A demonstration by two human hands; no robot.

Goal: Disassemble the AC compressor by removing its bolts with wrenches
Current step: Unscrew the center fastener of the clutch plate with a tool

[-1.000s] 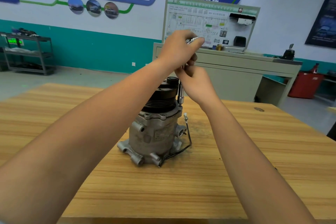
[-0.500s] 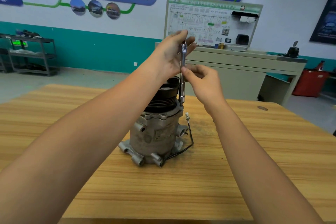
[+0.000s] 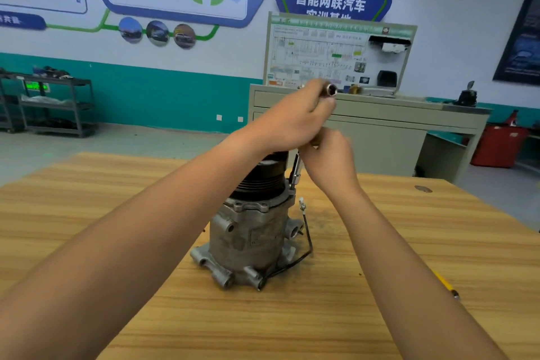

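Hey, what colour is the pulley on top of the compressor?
The pulley is black, with ribbed grooves; the head view shows it.

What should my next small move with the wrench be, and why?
Probably swing the left hand round to turn the wrench a part-turn, right hand steadying its shaft: its socket end sits low on the compressor flange, so the bolt seems not yet out.

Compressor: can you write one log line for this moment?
left hand: grips wrench handle | right hand: holds wrench shaft | wrench: tip on compressor | compressor: upright on table
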